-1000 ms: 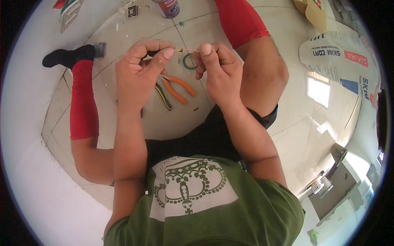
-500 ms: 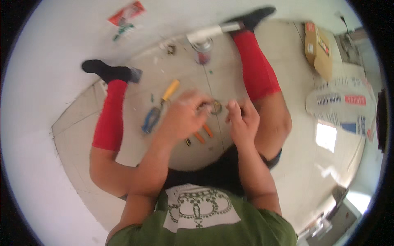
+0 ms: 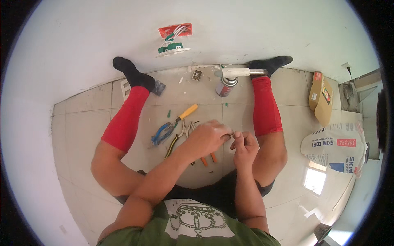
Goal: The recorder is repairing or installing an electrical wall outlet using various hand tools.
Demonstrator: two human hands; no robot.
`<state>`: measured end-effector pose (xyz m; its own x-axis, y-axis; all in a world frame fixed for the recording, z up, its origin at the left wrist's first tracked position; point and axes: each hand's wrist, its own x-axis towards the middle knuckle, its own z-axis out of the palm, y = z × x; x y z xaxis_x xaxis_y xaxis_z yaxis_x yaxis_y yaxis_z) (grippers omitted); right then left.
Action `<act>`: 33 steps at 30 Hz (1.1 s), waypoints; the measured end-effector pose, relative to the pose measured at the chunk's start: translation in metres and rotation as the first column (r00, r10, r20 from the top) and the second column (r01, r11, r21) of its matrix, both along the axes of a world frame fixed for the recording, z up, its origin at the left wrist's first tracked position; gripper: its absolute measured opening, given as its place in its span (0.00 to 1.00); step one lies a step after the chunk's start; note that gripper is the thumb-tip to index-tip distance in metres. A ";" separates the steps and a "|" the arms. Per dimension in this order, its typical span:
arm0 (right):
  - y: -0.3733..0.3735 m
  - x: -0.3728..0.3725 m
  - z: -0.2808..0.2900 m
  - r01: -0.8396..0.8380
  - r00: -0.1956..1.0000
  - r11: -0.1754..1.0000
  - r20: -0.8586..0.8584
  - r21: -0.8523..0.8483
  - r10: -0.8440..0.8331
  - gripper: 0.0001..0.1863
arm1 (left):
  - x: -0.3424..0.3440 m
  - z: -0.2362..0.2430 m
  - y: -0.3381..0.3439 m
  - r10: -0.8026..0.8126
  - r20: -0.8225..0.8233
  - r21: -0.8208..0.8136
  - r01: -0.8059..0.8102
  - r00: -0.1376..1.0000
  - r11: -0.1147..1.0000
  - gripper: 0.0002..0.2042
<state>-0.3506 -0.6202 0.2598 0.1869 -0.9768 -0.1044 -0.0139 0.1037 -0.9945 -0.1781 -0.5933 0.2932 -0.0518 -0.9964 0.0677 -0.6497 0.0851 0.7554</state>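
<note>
My left hand (image 3: 210,138) is closed, its fingertips pinched. Close against it, my right hand (image 3: 245,148) is closed too, thumb and forefinger pressed together. Something tiny may sit between the fingertips, but I cannot make it out. On the floor under and beside the left hand lie pliers with yellow-and-black handles (image 3: 172,146) and another tool with orange handles (image 3: 213,157), partly hidden by the hand. Left of these are blue-handled pliers (image 3: 160,134) and a screwdriver with a yellow handle (image 3: 188,111).
Ahead, a red wall box (image 3: 186,29) has white wires running to a green-backed socket (image 3: 171,47). A gas canister (image 3: 226,87) with a torch head (image 3: 234,72) stands near the wall. At right are a cardboard box (image 3: 321,98) and a white sack (image 3: 334,144).
My hands were slightly apart; their fingertips now meet. The view has shifted, so the wall box, tools and canister appear lower and further right.
</note>
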 end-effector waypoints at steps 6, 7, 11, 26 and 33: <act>-0.004 0.008 -0.003 -0.013 0.983 1.000 0.181 -0.006 0.014 0.12 | 0.023 -0.014 -0.061 0.373 -0.469 0.104 -0.369 0.801 0.923 0.12; -0.005 0.005 -0.005 -0.061 0.984 0.998 0.166 -0.005 0.061 0.12 | 0.033 -0.007 -0.078 0.421 -0.482 0.127 -0.415 0.768 0.901 0.12; 0.000 0.010 -0.005 -0.097 0.990 0.995 0.102 0.032 0.093 0.12 | 0.075 -0.019 -0.133 0.496 -0.494 -0.003 -0.572 0.714 0.821 0.11; 0.005 0.007 -0.005 -0.238 0.971 0.966 -0.001 0.105 0.239 0.11 | 0.148 -0.001 -0.194 0.714 -0.503 -0.459 -0.851 0.486 0.256 0.09; 0.007 0.012 0.008 -0.306 0.946 0.940 -0.060 0.153 0.318 0.09 | 0.138 -0.015 -0.200 0.459 -0.852 -0.096 -0.938 0.251 0.334 0.06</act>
<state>-0.3388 -0.6128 0.2673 0.4647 -0.8454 -0.2633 -0.1492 0.2183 -0.9644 -0.0396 -0.7933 0.2780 0.9374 -0.3012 0.1749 -0.0611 0.3523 0.9339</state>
